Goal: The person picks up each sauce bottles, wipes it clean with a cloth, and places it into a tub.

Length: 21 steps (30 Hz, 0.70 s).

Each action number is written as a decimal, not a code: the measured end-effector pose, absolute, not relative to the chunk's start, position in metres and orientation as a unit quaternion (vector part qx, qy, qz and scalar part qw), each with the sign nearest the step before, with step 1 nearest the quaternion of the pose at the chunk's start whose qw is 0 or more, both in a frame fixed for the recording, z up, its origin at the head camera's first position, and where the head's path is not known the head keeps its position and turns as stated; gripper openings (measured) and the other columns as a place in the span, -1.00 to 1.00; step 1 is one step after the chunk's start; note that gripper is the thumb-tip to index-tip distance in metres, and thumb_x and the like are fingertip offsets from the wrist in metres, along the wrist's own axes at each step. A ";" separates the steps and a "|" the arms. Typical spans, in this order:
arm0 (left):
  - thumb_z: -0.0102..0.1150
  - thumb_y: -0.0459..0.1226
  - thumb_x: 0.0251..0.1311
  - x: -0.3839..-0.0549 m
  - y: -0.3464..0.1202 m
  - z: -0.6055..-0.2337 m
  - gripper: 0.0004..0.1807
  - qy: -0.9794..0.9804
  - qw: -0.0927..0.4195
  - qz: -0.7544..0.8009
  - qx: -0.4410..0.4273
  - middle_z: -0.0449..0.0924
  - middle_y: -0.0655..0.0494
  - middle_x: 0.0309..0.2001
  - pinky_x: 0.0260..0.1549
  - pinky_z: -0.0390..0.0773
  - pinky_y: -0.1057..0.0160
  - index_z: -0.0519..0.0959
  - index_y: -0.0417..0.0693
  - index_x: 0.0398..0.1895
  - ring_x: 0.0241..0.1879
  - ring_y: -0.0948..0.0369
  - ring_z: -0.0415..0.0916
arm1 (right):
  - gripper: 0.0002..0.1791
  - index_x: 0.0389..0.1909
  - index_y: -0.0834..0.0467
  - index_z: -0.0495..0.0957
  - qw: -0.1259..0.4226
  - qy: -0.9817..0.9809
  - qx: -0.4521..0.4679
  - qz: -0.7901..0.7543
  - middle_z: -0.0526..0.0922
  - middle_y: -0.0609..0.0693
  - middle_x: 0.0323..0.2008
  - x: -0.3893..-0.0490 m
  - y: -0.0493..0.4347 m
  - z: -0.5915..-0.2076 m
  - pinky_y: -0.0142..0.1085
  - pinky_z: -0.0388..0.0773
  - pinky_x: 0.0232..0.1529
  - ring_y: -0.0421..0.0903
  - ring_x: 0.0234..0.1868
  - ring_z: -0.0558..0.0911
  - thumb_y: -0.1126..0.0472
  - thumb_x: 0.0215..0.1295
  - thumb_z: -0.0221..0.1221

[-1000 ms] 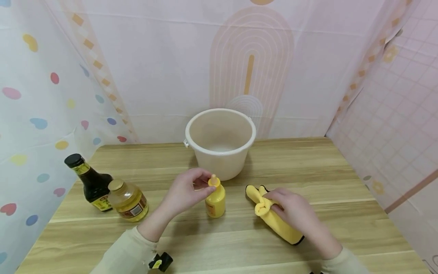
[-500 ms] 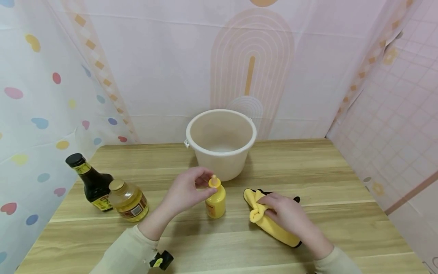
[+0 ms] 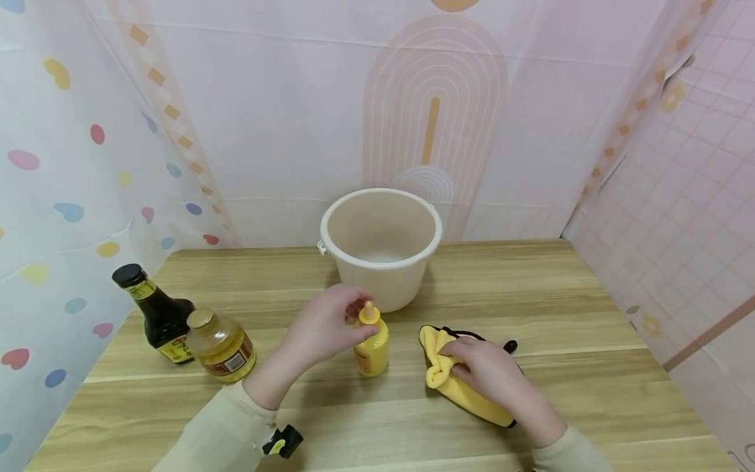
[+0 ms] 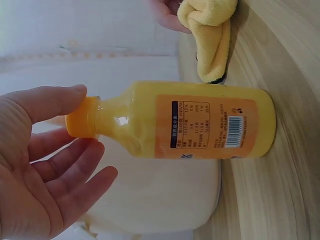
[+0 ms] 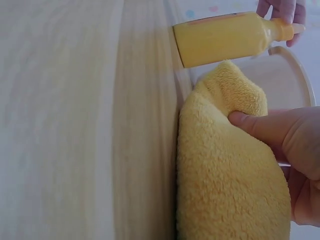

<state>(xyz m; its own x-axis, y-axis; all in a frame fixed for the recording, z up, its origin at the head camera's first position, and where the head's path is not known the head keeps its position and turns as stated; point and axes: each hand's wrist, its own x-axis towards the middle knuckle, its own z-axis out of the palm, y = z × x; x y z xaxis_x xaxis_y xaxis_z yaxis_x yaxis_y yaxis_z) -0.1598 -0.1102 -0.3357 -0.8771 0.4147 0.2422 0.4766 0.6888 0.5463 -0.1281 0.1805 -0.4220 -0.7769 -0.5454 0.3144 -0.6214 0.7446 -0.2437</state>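
A small yellow squeeze bottle (image 3: 373,354) with an orange-yellow nozzle cap (image 4: 83,118) stands upright on the wooden table. My left hand (image 3: 328,325) pinches the cap between thumb and fingers, and the other fingers spread loosely beside the neck. To the right lies a folded, fluffy yellow cloth (image 3: 468,393) with dark edging, bunched at its far end. My right hand (image 3: 488,370) holds the bunched part between thumb and fingers. In the right wrist view the thumb presses into the cloth (image 5: 225,175); the fingertips behind it are hidden.
Just behind the bottle stands a cream bucket (image 3: 407,278) with a handle knob on its side. At the left are a dark sauce bottle (image 3: 168,321) with a black cap and a jar of golden liquid (image 3: 227,357). A patterned curtain (image 3: 283,131) closes off the back.
My right hand has shifted slightly left and toward me with the cloth, and a black cord end now shows behind it. The left hand and the bottle have barely moved.
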 end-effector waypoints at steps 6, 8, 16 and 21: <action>0.56 -0.20 -0.06 -0.161 -0.107 -0.334 -0.66 -0.925 0.038 -0.297 -0.235 0.57 0.23 -0.31 -0.27 0.56 0.20 0.63 -0.04 -0.23 -0.29 0.23 0.52 | -0.71 -0.15 0.06 0.68 0.107 -0.931 0.308 0.165 0.69 -0.10 -0.22 -0.129 0.178 -0.423 -0.26 0.59 -0.30 -0.16 -0.25 0.65 0.36 0.09 0.39; 0.56 -0.21 -0.07 -0.161 -0.106 -0.335 -0.68 -0.924 0.042 -0.297 -0.235 0.56 0.24 -0.34 -0.28 0.55 0.21 0.63 -0.04 -0.26 -0.31 0.22 0.51 | -0.71 -0.15 0.06 0.68 0.108 -0.931 0.308 0.166 0.69 -0.11 -0.23 -0.128 0.177 -0.423 -0.27 0.59 -0.31 -0.17 -0.26 0.65 0.36 0.09 0.39; 0.59 -0.30 -0.13 -0.159 -0.107 -0.340 -0.71 -0.907 0.089 -0.327 -0.250 0.54 0.25 -0.40 -0.34 0.56 0.25 0.61 -0.03 -0.38 -0.37 0.25 0.48 | -0.71 -0.15 0.06 0.68 0.105 -0.934 0.298 0.168 0.70 -0.11 -0.22 -0.128 0.178 -0.425 -0.26 0.59 -0.29 -0.17 -0.26 0.65 0.36 0.09 0.39; 0.59 -0.32 -0.13 -0.157 -0.108 -0.341 -0.72 -0.903 0.096 -0.339 -0.246 0.54 0.24 -0.40 -0.35 0.56 0.27 0.63 -0.03 -0.38 -0.37 0.25 0.47 | -0.72 -0.15 0.06 0.69 0.107 -0.935 0.291 0.169 0.70 -0.11 -0.23 -0.127 0.178 -0.426 -0.27 0.58 -0.31 -0.18 -0.27 0.64 0.34 0.10 0.40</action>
